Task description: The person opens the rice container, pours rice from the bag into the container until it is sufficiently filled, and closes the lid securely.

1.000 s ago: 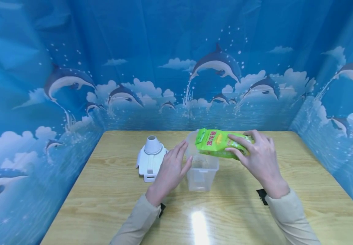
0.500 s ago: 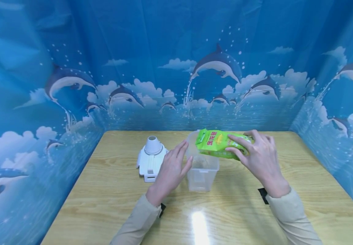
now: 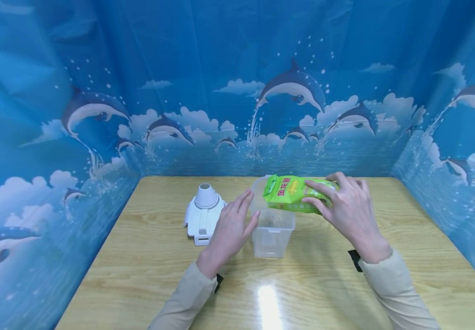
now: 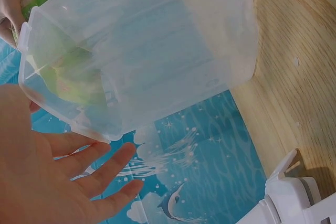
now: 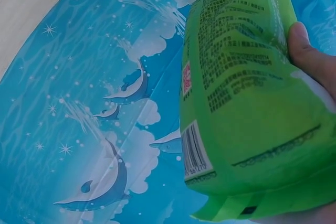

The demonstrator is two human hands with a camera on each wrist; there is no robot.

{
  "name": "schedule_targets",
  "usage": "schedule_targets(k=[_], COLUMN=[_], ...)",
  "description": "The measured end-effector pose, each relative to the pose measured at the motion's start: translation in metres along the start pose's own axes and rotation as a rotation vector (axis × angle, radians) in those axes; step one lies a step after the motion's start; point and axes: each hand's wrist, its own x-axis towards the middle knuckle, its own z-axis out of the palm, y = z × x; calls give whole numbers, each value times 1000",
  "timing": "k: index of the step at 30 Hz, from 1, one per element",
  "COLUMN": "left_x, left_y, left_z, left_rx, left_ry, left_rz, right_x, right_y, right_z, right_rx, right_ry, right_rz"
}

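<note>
My right hand point(image 3: 350, 208) grips a green printed packet point(image 3: 289, 195) by its base, holding it almost sideways. The packet's left end hangs over the mouth of a clear plastic container point(image 3: 271, 243), which stands upright on the table. Fine specks show inside the container in the head view. On the container's left side, my left hand point(image 3: 231, 224) has its fingers extended by the rim. The left wrist view shows those fingers point(image 4: 105, 174) spread near the container's wall point(image 4: 168, 40), with the packet seen through it. Print and a barcode cover the packet's face point(image 5: 236, 98) in the right wrist view.
To the left of the container stands a white plastic part point(image 3: 204, 220) with a cone on top, partly behind my left hand. The wooden table point(image 3: 146, 275) is backed by a blue dolphin-print curtain point(image 3: 221, 91).
My right hand and the packet have shifted very slightly. More specks show inside the container. The left hand has stayed in place.
</note>
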Motion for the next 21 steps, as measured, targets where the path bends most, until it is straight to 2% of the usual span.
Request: schedule_targets(k=[21], left_x=[1], left_y=[0], left_z=[1], left_rx=[15], left_ry=[-3], left_rz=[-4], right_x=[6], right_y=[2], right_z=[-2], right_rx=[-3], right_ry=[-2], right_rz=[-24])
